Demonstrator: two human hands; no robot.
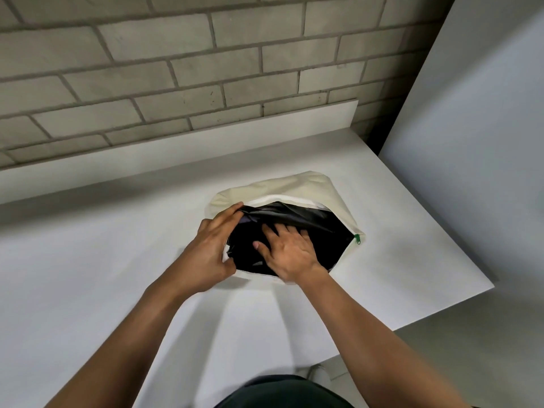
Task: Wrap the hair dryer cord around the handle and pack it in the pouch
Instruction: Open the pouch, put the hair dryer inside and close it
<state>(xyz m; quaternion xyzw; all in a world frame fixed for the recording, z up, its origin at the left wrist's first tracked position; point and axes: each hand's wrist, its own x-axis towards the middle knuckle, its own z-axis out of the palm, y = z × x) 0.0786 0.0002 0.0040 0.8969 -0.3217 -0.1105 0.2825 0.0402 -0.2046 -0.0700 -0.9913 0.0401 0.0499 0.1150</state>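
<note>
A cream fabric pouch (294, 187) with a black lining lies on the white table (117, 245), its mouth wide open toward me. My left hand (210, 251) grips the pouch's left rim, fingers curled over the dark lining. My right hand (287, 250) reaches into the opening with fingers spread flat on the dark inside. A green zipper pull (358, 238) sits at the right end of the mouth. The hair dryer and its cord cannot be made out in the black interior.
A grey brick wall (206, 69) rises behind the table's raised back ledge. A white panel (471, 128) stands at the right. The table's right edge (441, 316) drops off to the floor close to the pouch.
</note>
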